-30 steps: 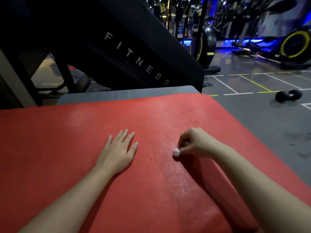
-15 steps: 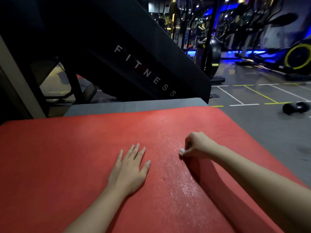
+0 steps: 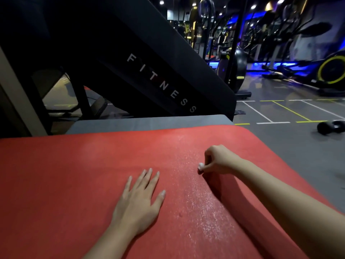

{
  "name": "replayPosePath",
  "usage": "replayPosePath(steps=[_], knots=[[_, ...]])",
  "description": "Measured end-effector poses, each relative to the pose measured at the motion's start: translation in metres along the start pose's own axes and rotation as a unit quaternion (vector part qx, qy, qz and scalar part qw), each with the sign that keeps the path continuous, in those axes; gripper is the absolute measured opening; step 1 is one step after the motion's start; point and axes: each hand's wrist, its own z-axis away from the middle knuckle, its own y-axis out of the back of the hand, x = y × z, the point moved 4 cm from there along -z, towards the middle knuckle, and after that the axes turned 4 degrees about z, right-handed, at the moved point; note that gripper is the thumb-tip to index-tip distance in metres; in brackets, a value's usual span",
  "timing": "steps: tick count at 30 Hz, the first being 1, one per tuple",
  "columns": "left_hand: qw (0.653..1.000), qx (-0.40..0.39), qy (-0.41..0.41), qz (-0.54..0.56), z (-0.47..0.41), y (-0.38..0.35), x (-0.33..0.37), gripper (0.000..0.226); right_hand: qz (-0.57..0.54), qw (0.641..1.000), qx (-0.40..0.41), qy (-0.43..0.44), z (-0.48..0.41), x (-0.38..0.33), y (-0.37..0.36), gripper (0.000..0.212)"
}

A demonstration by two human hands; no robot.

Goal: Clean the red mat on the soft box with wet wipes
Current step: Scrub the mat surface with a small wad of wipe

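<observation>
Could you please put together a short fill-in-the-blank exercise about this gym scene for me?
1. The left hand rests palm ____ on the red mat.
2. The right hand pinches a balled ____ wet wipe.
3. The black panel behind the mat reads ____.
4. A black ____ lies on the floor.
Missing words: down; white; FITNESS; dumbbell.

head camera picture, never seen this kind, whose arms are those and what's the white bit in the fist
No machine here: the camera sits on a person's head, looking forward and down, so both bare arms are their own. The left hand lies flat, fingers straight, on the red mat, which covers a grey soft box in a gym. The right hand is curled round a small balled white wet wipe, touching it to the mat beside a shiny damp streak. A dumbbell lies on the floor at right.
</observation>
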Motion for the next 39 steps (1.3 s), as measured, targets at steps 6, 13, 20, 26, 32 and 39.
replayPosePath(steps=[6, 13, 20, 26, 32, 39], knots=[[1.000, -0.006, 0.002, -0.008, 0.000, 0.000, -0.001, 0.086, -0.023, 0.995, 0.085, -0.037, -0.035, 0.005, 0.003, 0.019], [1.000, -0.005, 0.002, -0.009, -0.001, 0.000, -0.001, 0.083, -0.030, 0.998, -0.014, -0.047, -0.043, 0.021, 0.008, 0.039], [1.000, -0.006, 0.002, -0.009, -0.001, 0.000, 0.000, 0.081, -0.026, 0.999, 0.026, -0.038, -0.080, 0.022, 0.010, 0.038], [1.000, -0.003, 0.002, 0.000, -0.003, 0.001, -0.002, 0.080, -0.056, 0.990, 0.106, -0.075, -0.120, 0.022, 0.004, 0.031], [1.000, -0.011, -0.001, -0.017, -0.004, -0.002, -0.003, 0.078, 0.020, 0.998, -0.009, -0.060, -0.134, 0.018, 0.008, 0.046], [1.000, -0.016, -0.001, -0.023, -0.003, 0.000, -0.001, 0.077, -0.042, 0.987, 0.134, -0.075, -0.169, 0.032, -0.004, 0.023]])
